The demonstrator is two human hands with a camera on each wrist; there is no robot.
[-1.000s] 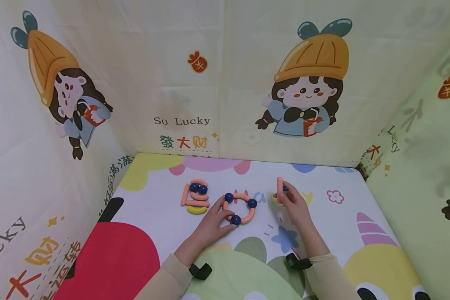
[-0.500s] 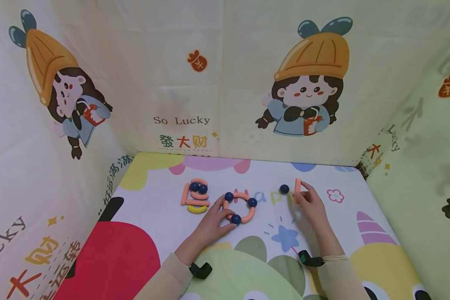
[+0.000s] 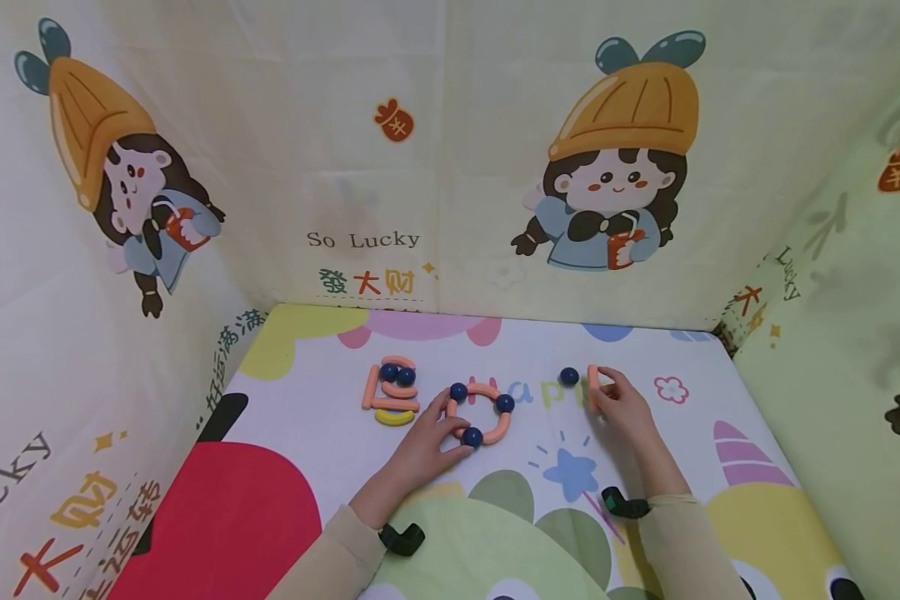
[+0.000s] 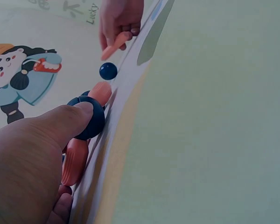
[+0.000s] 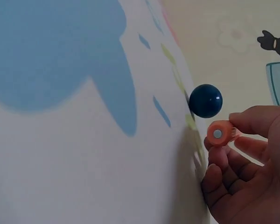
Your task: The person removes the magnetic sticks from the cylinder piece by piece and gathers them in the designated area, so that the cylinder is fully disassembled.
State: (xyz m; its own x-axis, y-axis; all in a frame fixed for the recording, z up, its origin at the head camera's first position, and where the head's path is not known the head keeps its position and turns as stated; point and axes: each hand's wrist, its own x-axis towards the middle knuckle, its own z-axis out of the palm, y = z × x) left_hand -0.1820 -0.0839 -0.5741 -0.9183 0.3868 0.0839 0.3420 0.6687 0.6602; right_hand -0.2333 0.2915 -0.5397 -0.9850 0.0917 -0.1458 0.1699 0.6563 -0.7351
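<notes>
In the head view my left hand [image 3: 422, 442] holds a ring of curved orange magnetic rods [image 3: 498, 428] and three dark blue balls, lying on the table. Its thumb presses the nearest ball [image 4: 91, 119], large in the left wrist view; the other fingertips are at the ring's left side, partly hidden. My right hand [image 3: 625, 406] pinches a straight orange magnetic rod [image 3: 593, 387] between thumb and fingers, roughly upright. A silvery magnet shows in the rod's end [image 5: 218, 134] in the right wrist view. Just left of the rod, apart from it, sits a loose blue ball [image 3: 568, 377].
Left of the ring lies a group of straight orange rods [image 3: 371, 387], curved orange rods [image 3: 399, 394], two blue balls [image 3: 397, 374] and a yellow curved rod [image 3: 394, 417]. A printed cloth [image 3: 637, 454] covers the table. Patterned fabric walls [image 3: 465, 167] enclose its back and sides.
My right hand has moved right with the straight rod, leaving the blue ball, which was partly behind the rod, in plain view. The rod then dips slightly. My left hand stays on the ring.
</notes>
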